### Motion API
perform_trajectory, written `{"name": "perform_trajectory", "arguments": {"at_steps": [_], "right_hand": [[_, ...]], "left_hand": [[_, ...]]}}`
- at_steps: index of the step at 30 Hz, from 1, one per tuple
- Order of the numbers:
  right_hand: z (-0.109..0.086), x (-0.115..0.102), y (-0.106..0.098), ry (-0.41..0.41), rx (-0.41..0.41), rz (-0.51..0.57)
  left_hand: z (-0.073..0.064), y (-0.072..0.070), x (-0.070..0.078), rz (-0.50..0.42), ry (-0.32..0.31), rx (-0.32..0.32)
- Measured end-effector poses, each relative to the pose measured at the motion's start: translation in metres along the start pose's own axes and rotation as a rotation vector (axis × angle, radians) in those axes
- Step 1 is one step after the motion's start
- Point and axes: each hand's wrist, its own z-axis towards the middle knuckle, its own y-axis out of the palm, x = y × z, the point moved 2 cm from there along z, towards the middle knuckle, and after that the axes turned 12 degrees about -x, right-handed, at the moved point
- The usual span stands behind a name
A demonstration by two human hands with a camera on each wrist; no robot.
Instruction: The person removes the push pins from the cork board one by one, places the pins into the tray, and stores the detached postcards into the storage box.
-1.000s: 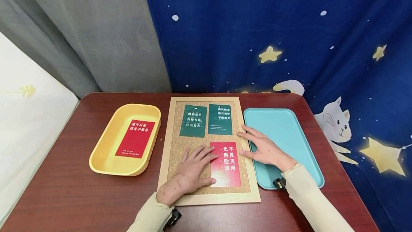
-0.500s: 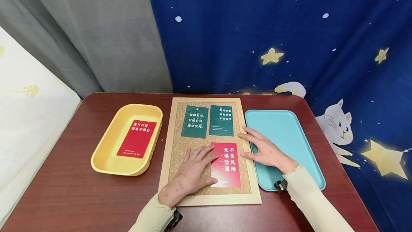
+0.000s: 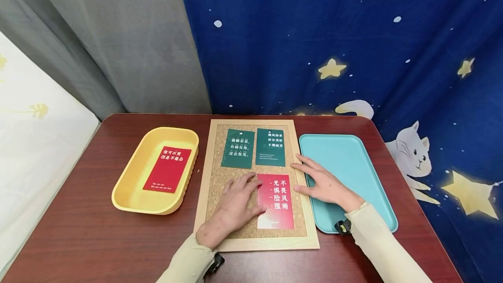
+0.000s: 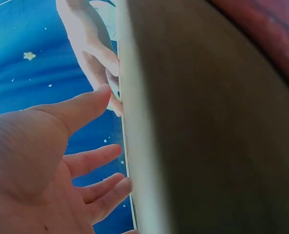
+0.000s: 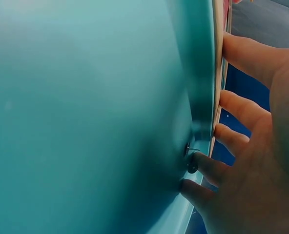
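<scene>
While L hand [image 3: 232, 206] is at red card [image 3: 277, 215] on corkboard [image 3: 217, 184], R hand [image 3: 327, 184] touches frame [image 3: 271, 243]; both spread.

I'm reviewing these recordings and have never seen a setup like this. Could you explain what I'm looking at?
There is no machine here, just a person's bare left hand and right hand. The wide view comes from a camera worn on the head; the two close ones come from cameras on the wrists. On the table are a yellow basket holding a red card, a framed corkboard bearing two green cards and a pinkish-red card, and a blue tray. Neither hand visibly grips anything: the left reaches the pinkish-red card's left edge, the right reaches across the tray to the corkboard's right side.
</scene>
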Motion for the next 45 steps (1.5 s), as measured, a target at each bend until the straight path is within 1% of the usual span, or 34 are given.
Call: {"name": "perform_trajectory", "arguments": {"at_steps": [6, 11, 18, 22, 26, 34, 41, 45], "right_hand": [[0.000, 0.001, 0.000, -0.001, -0.003, 0.005], [0.000, 0.000, 0.000, -0.001, 0.000, 0.013], [0.000, -0.001, 0.000, 0.000, -0.004, 0.017], [0.000, -0.001, -0.001, 0.002, -0.005, 0.024], [0.001, -0.001, 0.000, 0.006, -0.009, 0.023], [0.001, 0.000, 0.001, 0.013, -0.010, 0.016], [0.001, -0.001, 0.000, 0.009, -0.007, 0.018], [0.001, -0.001, 0.001, 0.007, -0.005, 0.017]], "left_hand": [[0.005, 0.003, -0.001, -0.029, 0.008, 0.016], [0.007, 0.007, -0.002, -0.034, 0.010, 0.024], [0.009, 0.008, -0.003, -0.078, -0.044, -0.007], [0.009, 0.010, -0.004, -0.037, -0.065, -0.037], [0.010, 0.012, -0.004, 0.020, -0.067, -0.059], [0.010, 0.011, -0.003, 0.036, -0.075, -0.054], [0.009, 0.010, -0.003, 0.094, -0.075, -0.074], [0.009, 0.010, -0.004, 0.084, -0.072, -0.071]]}}
